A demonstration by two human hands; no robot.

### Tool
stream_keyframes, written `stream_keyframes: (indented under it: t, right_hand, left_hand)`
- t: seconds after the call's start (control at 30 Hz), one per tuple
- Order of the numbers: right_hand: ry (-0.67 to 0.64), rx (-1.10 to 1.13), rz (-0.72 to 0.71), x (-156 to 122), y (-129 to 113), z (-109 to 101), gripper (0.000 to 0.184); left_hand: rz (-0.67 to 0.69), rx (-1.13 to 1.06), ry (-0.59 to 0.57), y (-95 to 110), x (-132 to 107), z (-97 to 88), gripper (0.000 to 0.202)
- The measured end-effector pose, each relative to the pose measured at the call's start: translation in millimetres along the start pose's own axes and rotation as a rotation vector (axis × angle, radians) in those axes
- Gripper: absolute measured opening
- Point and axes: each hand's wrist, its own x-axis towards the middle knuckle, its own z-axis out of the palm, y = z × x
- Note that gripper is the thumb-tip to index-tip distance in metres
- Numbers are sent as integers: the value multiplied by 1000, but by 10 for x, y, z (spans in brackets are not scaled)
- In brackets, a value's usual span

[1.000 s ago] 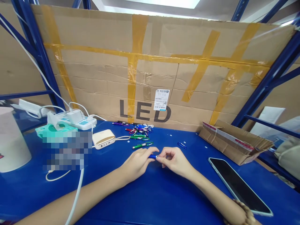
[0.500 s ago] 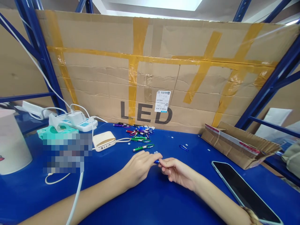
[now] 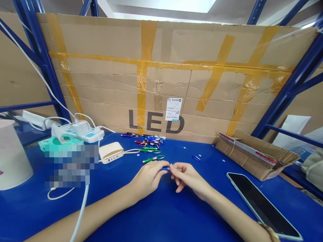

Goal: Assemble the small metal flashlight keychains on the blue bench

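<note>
Lifted now into a pinch, my right grip (image 3: 190,178) holds the tip of the blue keychain flashlight (image 3: 165,168), which my left grip (image 3: 147,178) clenches at twelve o'clock on the bench (image 3: 161,215).

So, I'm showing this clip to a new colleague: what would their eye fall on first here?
The big cardboard sheet, printed LED and crossed with amber tape, fills the back above the bright blue table. At the centre, the left hand and right hand hold a small blue cylinder between them. Just beyond lies a heap of colourful carabiner keychain penlights.
</note>
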Motion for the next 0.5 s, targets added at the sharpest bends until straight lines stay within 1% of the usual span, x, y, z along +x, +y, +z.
stream_keyframes:
  t: [0.1,0.17,0.2,0.27,0.4,0.5]
  right_hand:
    - [157,-233,-306,18,-4,-45,39]
    - [184,-402,-486,25,-3,-84,26]
    - [177,-480,-559,28,2,-102,19]
    - [165,-601,-660,31,18,-130,17]
    - [159,-742,-786,11,27,-196,16]
    - [41,-911,-951,-39,-12,-258,16]
  left_hand:
    - [-100,-92,10,-7,29,-2,18]
    - [-130,-118,-10,-7,37,-1,18]
    - [-138,-127,-28,-3,37,0,18]
    - [-146,-144,-67,12,33,3,19]
    - [-160,-170,-111,54,36,-6,21]
    - [-174,-228,-173,80,43,-20,21]
